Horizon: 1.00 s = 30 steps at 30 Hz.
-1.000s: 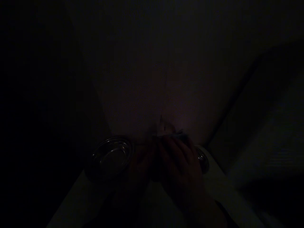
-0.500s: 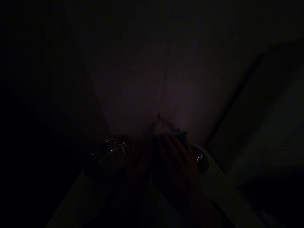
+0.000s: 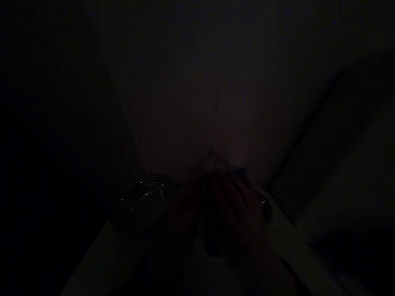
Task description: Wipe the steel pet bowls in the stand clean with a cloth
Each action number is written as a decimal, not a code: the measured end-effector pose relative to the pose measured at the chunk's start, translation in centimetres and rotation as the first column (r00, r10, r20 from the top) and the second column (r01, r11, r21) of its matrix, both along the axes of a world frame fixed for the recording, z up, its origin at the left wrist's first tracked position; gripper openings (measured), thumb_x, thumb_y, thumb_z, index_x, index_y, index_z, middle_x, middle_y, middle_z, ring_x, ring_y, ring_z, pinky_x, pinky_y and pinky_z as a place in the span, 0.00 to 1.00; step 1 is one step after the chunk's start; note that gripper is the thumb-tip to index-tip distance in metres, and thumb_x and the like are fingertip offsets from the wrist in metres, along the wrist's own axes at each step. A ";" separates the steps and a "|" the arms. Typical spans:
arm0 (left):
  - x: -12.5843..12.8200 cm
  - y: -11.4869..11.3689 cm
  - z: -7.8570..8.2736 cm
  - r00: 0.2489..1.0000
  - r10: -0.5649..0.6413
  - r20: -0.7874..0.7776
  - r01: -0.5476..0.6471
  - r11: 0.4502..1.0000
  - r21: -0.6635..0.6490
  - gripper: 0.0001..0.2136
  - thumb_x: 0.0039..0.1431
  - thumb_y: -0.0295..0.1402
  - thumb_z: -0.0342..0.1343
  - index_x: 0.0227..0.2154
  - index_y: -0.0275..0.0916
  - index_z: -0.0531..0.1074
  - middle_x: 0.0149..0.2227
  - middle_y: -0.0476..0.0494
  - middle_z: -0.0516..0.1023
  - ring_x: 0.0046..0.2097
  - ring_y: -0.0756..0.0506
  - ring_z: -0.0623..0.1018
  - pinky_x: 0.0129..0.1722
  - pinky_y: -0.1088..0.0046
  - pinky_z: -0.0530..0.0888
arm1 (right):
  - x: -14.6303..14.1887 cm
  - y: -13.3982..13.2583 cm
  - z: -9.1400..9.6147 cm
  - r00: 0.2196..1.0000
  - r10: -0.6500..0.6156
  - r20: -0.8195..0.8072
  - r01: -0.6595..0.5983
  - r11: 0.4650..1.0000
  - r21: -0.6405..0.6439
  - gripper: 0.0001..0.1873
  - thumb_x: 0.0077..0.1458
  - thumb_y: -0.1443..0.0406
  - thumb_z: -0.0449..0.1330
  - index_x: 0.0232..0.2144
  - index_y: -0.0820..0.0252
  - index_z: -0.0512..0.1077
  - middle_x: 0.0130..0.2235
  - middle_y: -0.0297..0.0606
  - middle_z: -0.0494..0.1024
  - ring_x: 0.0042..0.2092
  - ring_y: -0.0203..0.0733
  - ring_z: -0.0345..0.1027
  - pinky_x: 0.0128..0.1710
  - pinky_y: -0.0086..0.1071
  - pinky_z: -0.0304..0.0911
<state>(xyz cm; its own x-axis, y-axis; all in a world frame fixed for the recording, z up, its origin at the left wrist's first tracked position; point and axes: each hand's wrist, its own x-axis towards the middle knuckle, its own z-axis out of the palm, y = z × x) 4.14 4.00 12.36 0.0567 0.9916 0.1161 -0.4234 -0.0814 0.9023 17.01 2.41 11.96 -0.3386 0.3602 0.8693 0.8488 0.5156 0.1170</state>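
The scene is very dark, so detail is faint. My right hand (image 3: 237,209) lies with its fingers round a dark packet-like thing with a bluish top edge (image 3: 240,171); its exact kind cannot be made out. A faint pale flap (image 3: 212,158) sticks up above that edge. Close by on the left, my left hand (image 3: 183,209) is a dim reddish shape, its fingers lost in shadow. A shiny metal bowl (image 3: 168,191) sits left of it. Another shiny metal dish (image 3: 267,207) is partly hidden behind my right hand.
Both metal dishes stand on a dim, pale table (image 3: 95,255). Behind it rises a wall-like surface (image 3: 173,102) with a thin vertical line. A dark slanting edge (image 3: 300,137) runs up on the right.
My right hand and the dark packet have shifted slightly to the right. The pale flap looks dimmer now, and the whole view is a little darker.
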 end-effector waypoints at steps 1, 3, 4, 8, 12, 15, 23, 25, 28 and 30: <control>0.1 0.1 0.1 1.000 0.018 0.019 -0.018 1.000 -0.005 0.14 0.55 0.41 0.58 0.42 0.42 0.77 0.49 0.44 0.78 0.56 0.38 0.72 0.57 0.63 0.67 | -0.2 -0.1 -0.2 1.000 0.010 0.010 -0.010 1.000 0.003 0.22 0.58 0.67 0.53 0.54 0.69 0.65 0.55 0.51 0.70 0.59 0.55 0.58 0.57 0.57 0.54; 0.2 0.1 0.1 0.999 0.030 0.035 -0.029 0.999 -0.013 0.15 0.55 0.42 0.58 0.44 0.43 0.76 0.49 0.45 0.78 0.56 0.39 0.71 0.57 0.63 0.67 | -0.4 -0.2 -0.3 0.999 0.027 0.023 -0.027 1.000 0.008 0.22 0.58 0.68 0.54 0.55 0.69 0.65 0.56 0.49 0.70 0.60 0.54 0.56 0.58 0.56 0.52; 0.2 0.1 0.0 0.999 0.027 0.039 -0.026 1.000 -0.015 0.16 0.55 0.42 0.58 0.44 0.43 0.76 0.49 0.45 0.78 0.56 0.39 0.71 0.57 0.63 0.67 | -0.4 -0.2 -0.3 0.999 0.032 0.028 -0.032 0.999 0.007 0.22 0.59 0.68 0.53 0.55 0.69 0.64 0.56 0.49 0.70 0.60 0.54 0.56 0.59 0.56 0.51; 0.1 -0.1 -0.4 1.000 -0.018 0.007 0.018 0.999 -0.037 0.16 0.54 0.42 0.59 0.43 0.42 0.77 0.48 0.43 0.78 0.55 0.38 0.72 0.55 0.62 0.69 | 0.5 0.1 0.3 1.000 0.014 0.003 -0.014 0.999 -0.039 0.23 0.59 0.67 0.53 0.56 0.70 0.63 0.57 0.52 0.68 0.59 0.55 0.57 0.57 0.58 0.53; 0.1 -0.6 -0.7 0.997 -0.082 -0.004 0.081 0.996 -0.031 0.16 0.53 0.42 0.60 0.42 0.41 0.77 0.46 0.43 0.79 0.54 0.37 0.73 0.53 0.63 0.71 | 1.0 0.3 1.0 0.999 0.001 -0.041 -0.004 0.997 -0.074 0.23 0.59 0.67 0.52 0.55 0.75 0.62 0.57 0.57 0.67 0.58 0.56 0.58 0.55 0.58 0.57; 0.2 -0.6 -0.5 0.999 -0.047 0.017 0.047 0.999 -0.021 0.16 0.54 0.43 0.59 0.43 0.41 0.76 0.46 0.42 0.79 0.54 0.38 0.73 0.53 0.63 0.71 | 0.7 0.1 0.8 0.999 -0.007 -0.033 0.006 0.999 -0.039 0.22 0.59 0.67 0.53 0.55 0.73 0.64 0.56 0.56 0.69 0.58 0.56 0.58 0.55 0.59 0.57; 0.3 0.2 0.0 0.998 0.016 0.053 -0.017 1.000 0.009 0.16 0.55 0.45 0.57 0.43 0.46 0.76 0.47 0.47 0.79 0.57 0.39 0.71 0.55 0.65 0.69 | -0.2 -0.1 -0.2 0.999 0.025 0.020 -0.026 0.999 0.028 0.21 0.59 0.66 0.53 0.54 0.67 0.66 0.55 0.48 0.71 0.59 0.53 0.57 0.59 0.57 0.52; 0.4 0.0 -0.1 0.999 -0.012 0.047 0.010 0.999 0.044 0.16 0.54 0.44 0.58 0.44 0.45 0.76 0.47 0.46 0.79 0.57 0.39 0.71 0.55 0.65 0.69 | 0.3 0.0 0.2 1.000 0.005 0.005 -0.005 1.000 -0.015 0.21 0.59 0.67 0.53 0.54 0.67 0.65 0.56 0.49 0.70 0.59 0.53 0.57 0.58 0.57 0.54; 0.6 -0.6 -0.2 0.997 -0.059 0.042 0.055 0.995 0.085 0.17 0.54 0.42 0.59 0.46 0.43 0.75 0.48 0.44 0.78 0.56 0.39 0.71 0.54 0.64 0.69 | 1.1 0.2 1.0 0.999 -0.006 -0.040 0.003 0.997 -0.074 0.22 0.60 0.68 0.51 0.56 0.71 0.63 0.57 0.54 0.68 0.58 0.55 0.58 0.56 0.58 0.57; 0.7 -0.8 -0.3 0.996 -0.080 0.038 0.076 0.993 0.088 0.18 0.55 0.42 0.59 0.47 0.41 0.74 0.49 0.40 0.77 0.54 0.39 0.73 0.53 0.61 0.70 | 1.3 0.3 1.2 0.997 0.003 -0.071 -0.010 0.996 -0.091 0.23 0.60 0.69 0.50 0.56 0.72 0.61 0.57 0.55 0.67 0.58 0.55 0.58 0.55 0.58 0.58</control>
